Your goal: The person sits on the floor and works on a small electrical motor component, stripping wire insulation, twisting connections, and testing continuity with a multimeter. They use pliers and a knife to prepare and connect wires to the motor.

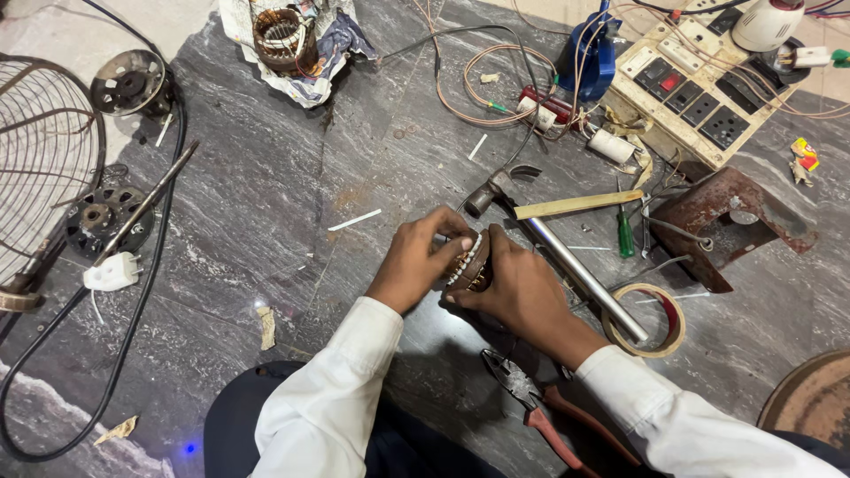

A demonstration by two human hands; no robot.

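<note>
Gripping a small stator [467, 262] between both hands at mid-floor: left hand [416, 258] curled on its left side, right hand [521, 288] wrapped over its right, fingers closed on it. Hammer [531, 205] lies just behind, head near the fingertips; steel tube [586, 279] runs along the right hand, ending over a tape roll [651, 319]. Pliers [531, 403] under the right wrist. Green screwdriver [625, 235] and rusty bracket [722, 221] further right, switchboard [686, 93] beyond. Fan guard [40, 168] far left.

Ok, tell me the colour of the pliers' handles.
Reddish-orange handles on the pliers, seen in the head view, lying by the right hand.
</note>
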